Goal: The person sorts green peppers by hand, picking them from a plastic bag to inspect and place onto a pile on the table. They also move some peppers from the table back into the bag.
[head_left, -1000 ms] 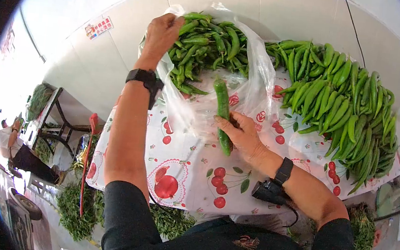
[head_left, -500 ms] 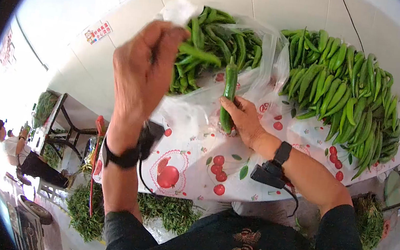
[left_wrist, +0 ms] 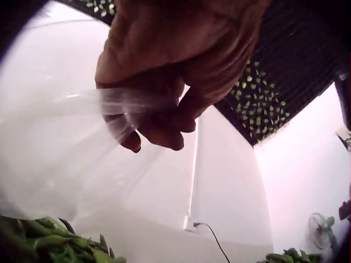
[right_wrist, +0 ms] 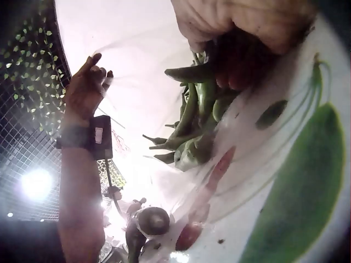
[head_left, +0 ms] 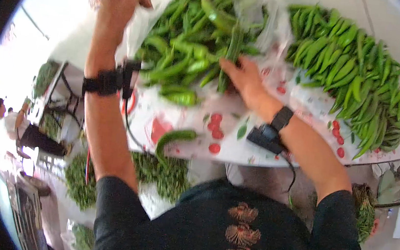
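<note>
High at the left, my left hand (head_left: 125, 3) pinches the edge of a clear plastic bag (left_wrist: 60, 148); the film stretches from its fingers in the left wrist view. Green chili peppers (head_left: 186, 29) lie heaped at the bag's mouth and spread over the tablecloth below. My right hand (head_left: 249, 83) grips one long green chili pepper (head_left: 233, 50) upright at the heap's right side; in the right wrist view, its fingers hide part of that pepper. A single curved pepper (head_left: 168, 141) lies at the table's front edge.
A large pile of green peppers (head_left: 335, 61) covers the right of the table, on a cherry-print tablecloth (head_left: 232, 146). Leafy green bundles (head_left: 167, 175) are on the floor in front. At the far left a person (head_left: 17, 126) is by a dark-framed table (head_left: 56, 91).
My left hand has risen up and left, pulling the bag's edge. Peppers have spilled forward across the cloth, one to the front edge. My right hand still holds its pepper.
</note>
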{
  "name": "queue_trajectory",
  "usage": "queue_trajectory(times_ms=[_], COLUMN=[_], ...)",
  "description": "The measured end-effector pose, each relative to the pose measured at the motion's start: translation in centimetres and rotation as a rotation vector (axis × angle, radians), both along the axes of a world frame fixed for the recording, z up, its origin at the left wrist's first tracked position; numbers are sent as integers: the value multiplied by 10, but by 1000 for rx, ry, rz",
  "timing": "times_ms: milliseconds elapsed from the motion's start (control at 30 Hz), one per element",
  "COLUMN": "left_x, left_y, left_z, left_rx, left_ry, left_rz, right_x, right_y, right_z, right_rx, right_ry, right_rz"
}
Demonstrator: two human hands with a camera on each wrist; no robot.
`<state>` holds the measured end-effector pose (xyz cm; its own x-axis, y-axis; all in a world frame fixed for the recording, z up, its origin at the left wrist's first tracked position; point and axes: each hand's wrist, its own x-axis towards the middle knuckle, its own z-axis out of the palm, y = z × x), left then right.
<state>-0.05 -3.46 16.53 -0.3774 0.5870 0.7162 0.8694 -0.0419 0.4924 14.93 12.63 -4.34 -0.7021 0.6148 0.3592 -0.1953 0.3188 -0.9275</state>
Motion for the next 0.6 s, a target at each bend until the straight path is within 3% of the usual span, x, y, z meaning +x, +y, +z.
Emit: queue_trajectory(times_ms=[67, 133, 167, 200, 233, 300, 367, 467, 600], left_x=[-19, -35, -39, -6, 30, 13, 4, 2, 0], left_y=[-11, -11, -4, 5, -4, 1, 3, 6, 29], left_z=[-19, -45, -62, -67, -70, -84, -85, -73, -57], left_rx=[243, 290, 474, 662, 299, 247, 226, 249, 369], left_ry=[-104, -163, -371, -574, -134, -187, -185, -129, -172], left_rz=[-44, -3, -16, -25, 125, 160, 147, 128, 139], right_x=[-9, -12, -8, -3, -1, -1, 4, 6, 7], right_y=[2, 6, 6, 4, 3, 3, -2, -8, -7], right_z=[-12, -7, -7, 0, 0, 2, 9, 11, 9], right_rx=[-28, -35, -129, -222, -239, -245, -300, -331, -340], right_ry=[20, 74, 6, -61, -83, 53, 1, 28, 51], right_rz=[16, 47, 86, 122, 132, 245, 240, 174, 241])
